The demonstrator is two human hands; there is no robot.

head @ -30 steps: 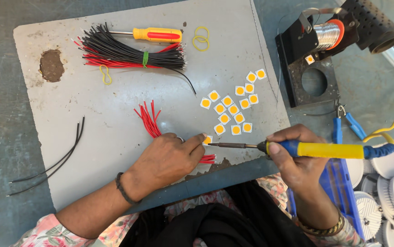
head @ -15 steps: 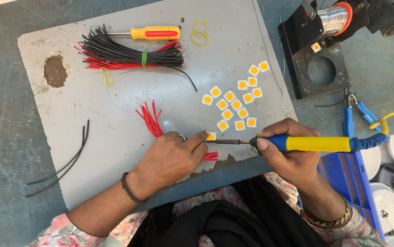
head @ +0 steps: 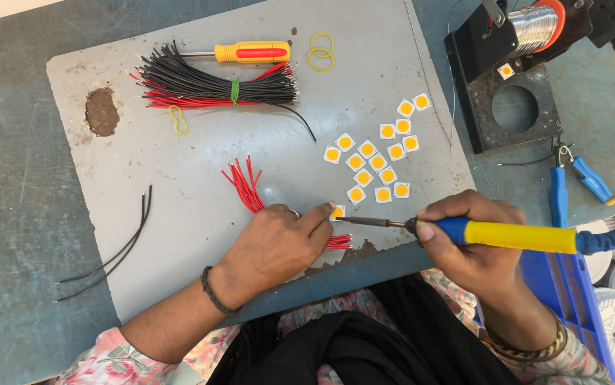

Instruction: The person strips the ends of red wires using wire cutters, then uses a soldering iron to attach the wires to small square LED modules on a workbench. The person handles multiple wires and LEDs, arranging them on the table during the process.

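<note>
A small square yellow chip [head: 338,212] is lying near the front edge of the grey work board [head: 179,185], and the left hand [head: 275,246] is pressing its fingertips down beside it, fingers curled, resting on a loose fan of short red wires [head: 247,187]. The right hand [head: 468,246] is gripping a soldering iron [head: 493,232] by its blue and yellow handle, closed around it, and is holding the metal tip right at the chip. More yellow chips [head: 379,153] are lying scattered just beyond, toward the board's right edge. A tied bundle of black and red wires [head: 215,87] is sitting near the far edge, with a yellow-handled screwdriver [head: 250,51] and rubber bands [head: 320,50] beside it. Two black wires [head: 118,246] are trailing off the left edge. Off the board's right edge, a black stand with a solder spool [head: 514,64] and blue-handled pliers [head: 571,182] are resting.
</note>
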